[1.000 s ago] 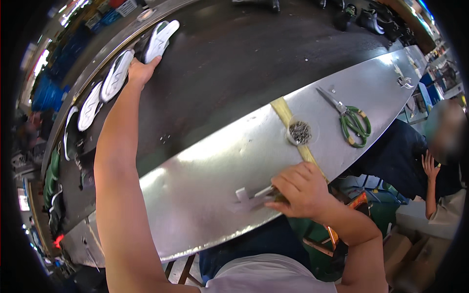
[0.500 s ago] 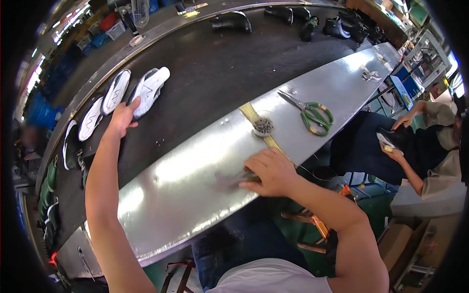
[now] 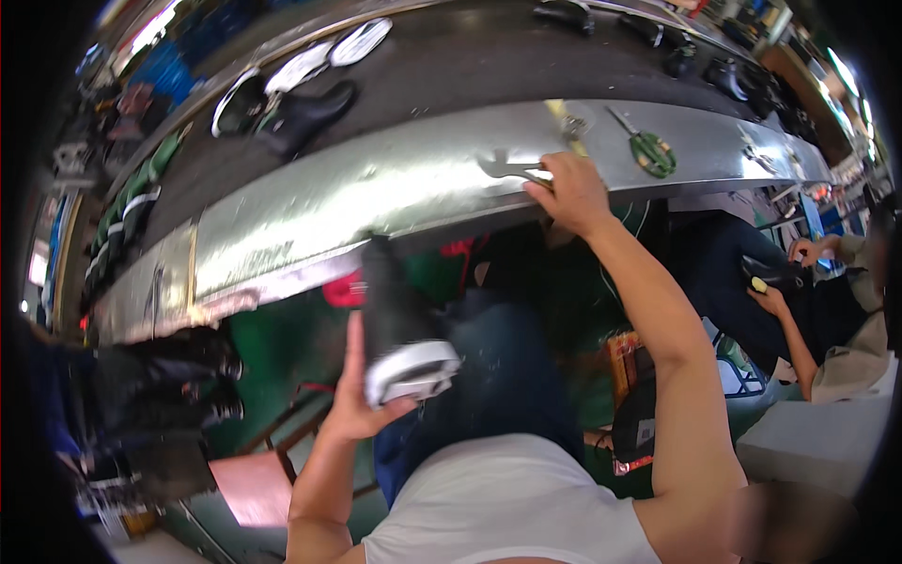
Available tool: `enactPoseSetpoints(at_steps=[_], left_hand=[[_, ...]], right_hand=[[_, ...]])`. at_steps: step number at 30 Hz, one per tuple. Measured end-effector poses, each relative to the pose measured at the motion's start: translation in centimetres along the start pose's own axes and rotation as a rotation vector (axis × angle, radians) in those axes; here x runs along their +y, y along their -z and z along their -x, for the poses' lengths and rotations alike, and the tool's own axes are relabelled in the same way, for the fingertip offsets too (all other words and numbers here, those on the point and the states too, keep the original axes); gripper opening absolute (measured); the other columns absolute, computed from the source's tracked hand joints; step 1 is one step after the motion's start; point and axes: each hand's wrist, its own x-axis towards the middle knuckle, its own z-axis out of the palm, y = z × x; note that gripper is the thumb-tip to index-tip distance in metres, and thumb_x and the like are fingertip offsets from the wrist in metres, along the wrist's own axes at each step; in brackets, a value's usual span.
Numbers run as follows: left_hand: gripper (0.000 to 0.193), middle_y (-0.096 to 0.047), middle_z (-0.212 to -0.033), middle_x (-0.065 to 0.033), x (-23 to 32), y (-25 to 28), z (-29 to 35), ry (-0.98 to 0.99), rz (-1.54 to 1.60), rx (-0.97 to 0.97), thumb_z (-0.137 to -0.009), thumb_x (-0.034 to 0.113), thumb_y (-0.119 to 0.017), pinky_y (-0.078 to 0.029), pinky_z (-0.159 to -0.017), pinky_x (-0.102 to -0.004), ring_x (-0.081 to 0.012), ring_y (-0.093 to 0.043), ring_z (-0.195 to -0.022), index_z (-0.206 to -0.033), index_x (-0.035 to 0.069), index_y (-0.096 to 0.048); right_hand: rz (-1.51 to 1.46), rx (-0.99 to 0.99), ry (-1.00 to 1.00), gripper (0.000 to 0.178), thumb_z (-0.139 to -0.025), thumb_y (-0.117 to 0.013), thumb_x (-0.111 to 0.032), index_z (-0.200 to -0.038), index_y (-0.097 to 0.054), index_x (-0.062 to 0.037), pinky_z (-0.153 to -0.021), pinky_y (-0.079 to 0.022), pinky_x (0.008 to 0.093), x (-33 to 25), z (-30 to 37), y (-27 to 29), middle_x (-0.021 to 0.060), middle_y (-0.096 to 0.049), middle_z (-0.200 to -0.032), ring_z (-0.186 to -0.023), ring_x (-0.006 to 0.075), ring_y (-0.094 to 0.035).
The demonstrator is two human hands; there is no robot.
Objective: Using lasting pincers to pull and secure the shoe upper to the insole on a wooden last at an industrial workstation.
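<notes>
My left hand (image 3: 362,399) is closed around the white-bottomed end of a black shoe (image 3: 390,305), held over my lap with its dark part pointing up toward the table edge. The shoe is smeared by motion. My right hand (image 3: 575,193) rests at the metal table edge, its fingers wrapped round lasting pincers (image 3: 512,169) whose blurred head points left. Green-handled scissors (image 3: 648,152) lie to the right of that hand. Just beyond it, a small round dish (image 3: 573,125) sits on a yellow strap (image 3: 556,111).
White-soled shoes (image 3: 362,41) and a black boot (image 3: 305,117) lie at the far left of the dark tabletop (image 3: 442,70). More black boots (image 3: 728,77) stand far right. At the right a co-worker's hand (image 3: 772,301) holds a dark shoe. A stool (image 3: 252,489) stands lower left.
My left hand has picked up a shoe from the far left and brought it back over my lap. My right hand still grips the pincers. The view has shifted, bringing more of my lap in.
</notes>
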Motion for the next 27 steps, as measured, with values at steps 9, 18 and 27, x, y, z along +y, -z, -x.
enactPoseSetpoints(at_steps=[9,18,27], left_hand=[[0.101,-0.026,-0.155,-0.0305,-9.6,-7.3,0.9,0.508,-0.864,-0.394,-0.081,0.042,-0.075,-0.033,-0.113,-0.0509,-0.0425,-0.029,-0.145,-0.157,0.005,-0.019],[0.097,-0.024,-0.161,-0.0163,-10.2,-14.1,-9.9,0.501,-1.097,-0.611,-0.068,0.052,-0.081,-0.028,-0.102,-0.0782,-0.0513,-0.015,-0.147,-0.146,0.011,-0.043],[0.075,-0.058,-0.121,-0.0056,-8.5,-5.1,-8.5,0.308,0.098,-0.232,-0.083,0.016,-0.079,-0.046,-0.097,-0.0317,-0.0148,-0.057,-0.108,-0.147,0.006,-0.041]], right_hand=[[-0.642,-0.284,-0.671,0.04,-0.098,-0.061,-0.038,-0.104,-0.063,0.0013,-0.072,-0.05,0.034,-7.0,16.6,0.9,0.0126,-0.066,-0.083,-0.074,0.0211,-0.063],[-1.056,-0.374,-1.202,0.039,-0.1,-0.058,-0.042,-0.094,-0.062,-0.0034,-0.064,-0.044,0.0238,-8.0,22.4,2.8,0.0005,-0.06,-0.081,-0.07,0.0071,-0.052],[-1.142,-0.51,-0.993,0.033,-0.094,-0.063,-0.022,-0.117,-0.057,0.0015,-0.07,-0.048,0.0281,-12.2,21.6,6.3,0.0022,-0.06,-0.082,-0.075,0.0117,-0.058]])
